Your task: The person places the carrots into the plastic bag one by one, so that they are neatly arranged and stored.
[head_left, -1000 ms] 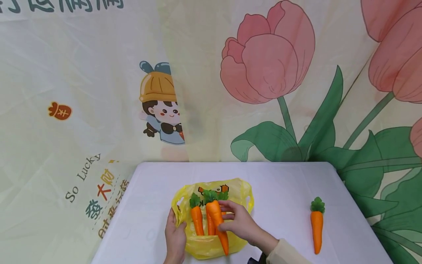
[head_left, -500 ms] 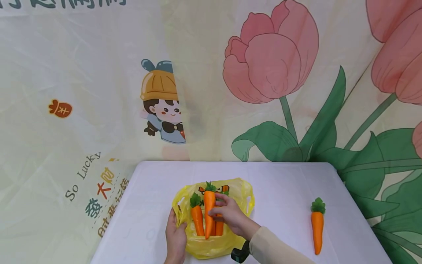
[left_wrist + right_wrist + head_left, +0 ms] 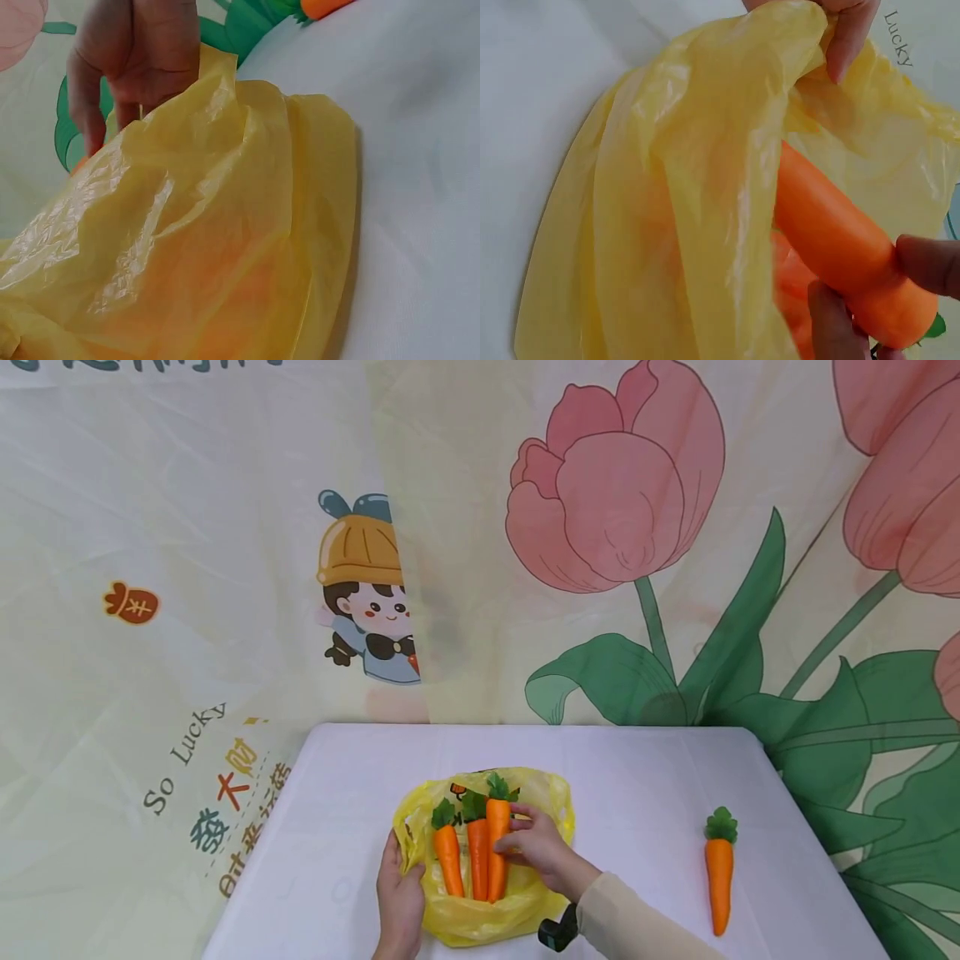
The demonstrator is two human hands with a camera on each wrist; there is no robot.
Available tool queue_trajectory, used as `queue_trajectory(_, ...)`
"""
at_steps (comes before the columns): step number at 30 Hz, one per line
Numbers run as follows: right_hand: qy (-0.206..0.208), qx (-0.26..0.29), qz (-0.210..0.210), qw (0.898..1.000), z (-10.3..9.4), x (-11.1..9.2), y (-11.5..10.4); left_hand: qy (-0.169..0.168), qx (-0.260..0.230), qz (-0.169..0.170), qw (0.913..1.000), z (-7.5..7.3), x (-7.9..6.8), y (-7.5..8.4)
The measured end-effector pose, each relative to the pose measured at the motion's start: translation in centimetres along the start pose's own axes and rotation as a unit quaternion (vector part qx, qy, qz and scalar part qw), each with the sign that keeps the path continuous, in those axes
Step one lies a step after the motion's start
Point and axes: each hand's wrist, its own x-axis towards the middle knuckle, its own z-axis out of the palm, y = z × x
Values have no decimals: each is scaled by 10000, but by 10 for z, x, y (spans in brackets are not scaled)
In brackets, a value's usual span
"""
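A thin yellow plastic bag (image 3: 487, 922) lies on the table with its mouth spread. My left hand (image 3: 400, 897) grips the bag's left rim, thumb toward the inside. My right hand (image 3: 546, 852) pinches an orange carrot (image 3: 497, 860) with a green leafy top, its lower end within the bag mouth. In the right wrist view, thumb and fingers squeeze that carrot (image 3: 840, 232) near its leafy end. Two other carrots show in the bag, a left carrot (image 3: 448, 860) and a middle carrot (image 3: 477, 860). The bag's film (image 3: 187, 225) hides their lower parts.
A separate carrot (image 3: 719, 885) lies on the white table (image 3: 637, 777) to the right. A black wrist device (image 3: 558, 929) sits by my right wrist. Behind the table hangs a printed cloth (image 3: 465, 568) with tulips and a cartoon child.
My right hand has raised the carrot from over the bag's front edge, turned it more upright, then shifted it right and lowered it into the bag mouth. My left hand stays on the rim.
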Motion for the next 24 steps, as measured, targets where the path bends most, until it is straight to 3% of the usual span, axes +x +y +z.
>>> queue_trajectory(10,542,-617,-273,9962,-10,7,8,41,-47,41,10000,1,2,-2)
queue_trajectory(19,1077,-1765,-298,9779,-13,15,18,53,-25,22,10000,1,2,-1)
queue_trajectory(24,1078,-2134,-258,9707,-13,12,20,124,63,-104,9998,1,2,-3)
